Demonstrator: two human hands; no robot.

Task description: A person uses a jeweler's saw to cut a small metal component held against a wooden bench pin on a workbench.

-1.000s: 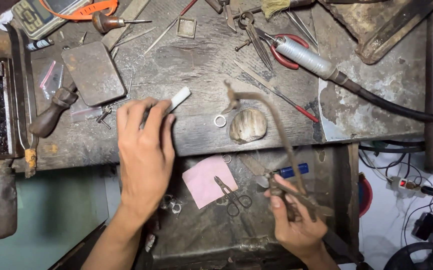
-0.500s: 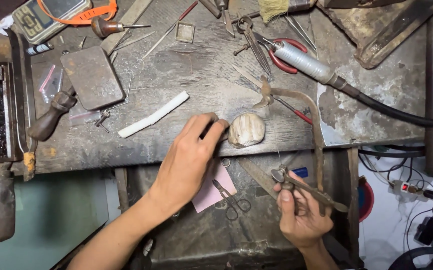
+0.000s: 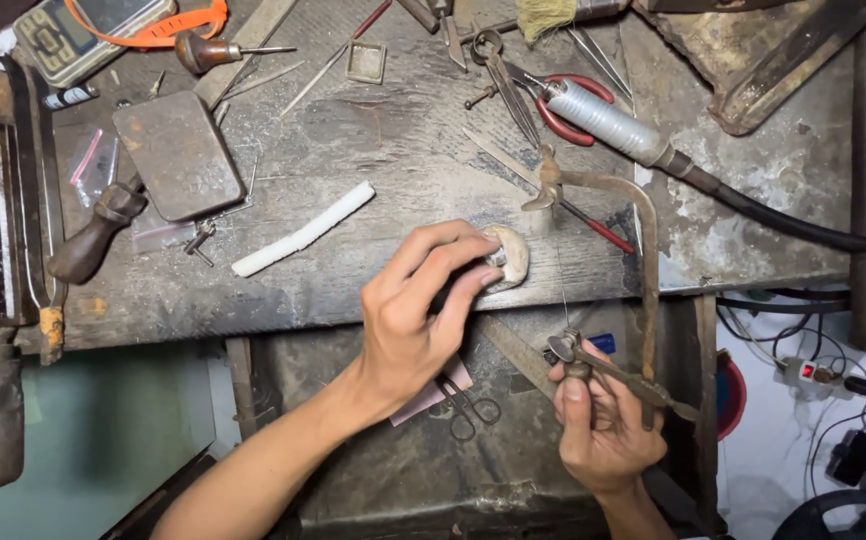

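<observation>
My left hand (image 3: pixel 421 305) rests at the front edge of the worn wooden bench (image 3: pixel 353 150), its fingertips pinched on a small silvery piece against the pale rounded bench pin (image 3: pixel 513 255). My right hand (image 3: pixel 603 420) is below the bench edge, gripping the handle of a rusty jeweller's saw (image 3: pixel 643 270). The saw frame rises to the bench top, its thin blade running vertically just right of the pin. A white stick (image 3: pixel 303 230) lies on the bench to the left of my left hand.
A flat steel block (image 3: pixel 178 155), a wooden-handled tool (image 3: pixel 98 230), red-handled pliers (image 3: pixel 553 105), a torch with a black hose (image 3: pixel 653 145), a scale (image 3: pixel 88 35) and shears (image 3: pixel 508 80) crowd the bench. Small scissors (image 3: pixel 468 405) and pink paper lie in the tray below.
My left hand left the white stick and moved right to the bench pin, closing its fingers on a small piece. The saw shifted slightly right and stands more upright.
</observation>
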